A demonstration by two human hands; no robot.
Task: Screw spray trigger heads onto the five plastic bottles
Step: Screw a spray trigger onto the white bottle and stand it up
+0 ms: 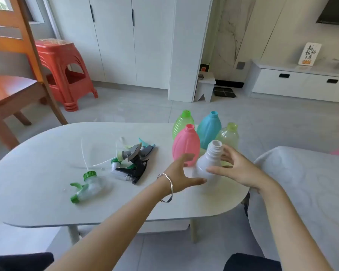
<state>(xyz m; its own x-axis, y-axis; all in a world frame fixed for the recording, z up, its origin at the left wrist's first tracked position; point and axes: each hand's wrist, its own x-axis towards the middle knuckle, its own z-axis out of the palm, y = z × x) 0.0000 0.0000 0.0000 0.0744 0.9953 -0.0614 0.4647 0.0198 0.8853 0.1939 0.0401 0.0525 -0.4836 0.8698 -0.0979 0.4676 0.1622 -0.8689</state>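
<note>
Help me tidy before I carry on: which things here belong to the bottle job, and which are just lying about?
For the job:
- white plastic bottle between both hands, tilted
- pink, blue, ribbed green and pale yellow-green plastic bottles, all uncapped
- pile of spray trigger heads
- clear trigger head with green collar

Lying about:
- red plastic stool
- wooden chair
- small white step stool
</note>
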